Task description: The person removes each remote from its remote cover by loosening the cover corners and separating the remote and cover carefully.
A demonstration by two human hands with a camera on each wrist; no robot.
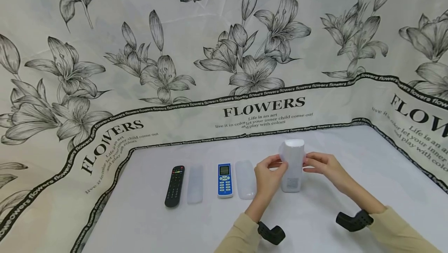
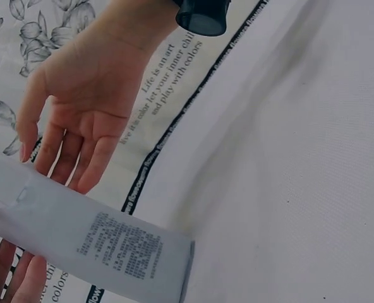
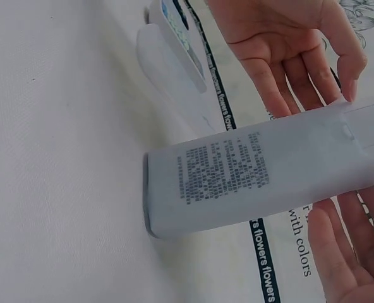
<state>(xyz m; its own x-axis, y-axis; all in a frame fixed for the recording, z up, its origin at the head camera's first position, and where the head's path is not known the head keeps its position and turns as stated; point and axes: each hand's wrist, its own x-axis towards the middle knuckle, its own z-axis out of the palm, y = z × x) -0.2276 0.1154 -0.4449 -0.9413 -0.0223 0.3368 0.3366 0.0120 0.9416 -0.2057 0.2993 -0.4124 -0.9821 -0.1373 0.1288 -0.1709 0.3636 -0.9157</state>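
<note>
Both hands hold up a white remote control (image 1: 293,167) that looks wrapped in a translucent sleeve (image 3: 301,148). Its back, with a block of small print, shows in both wrist views. On its left edge my left hand (image 1: 268,173) pinches with thumb and fingers. My right hand (image 1: 323,165) grips the opposite edge with its fingertips. In the right wrist view the remote's lower end looks close to the white tabletop; whether it touches cannot be told. The remote's front is hidden from the wrist cameras.
Left of the hands, a black remote (image 1: 174,187), a clear sleeve (image 1: 195,185), a blue-and-white remote (image 1: 225,181) and another clear sleeve (image 1: 246,181) lie in a row on the white table (image 1: 147,225). A flower-printed cloth (image 1: 175,120) surrounds the back and sides.
</note>
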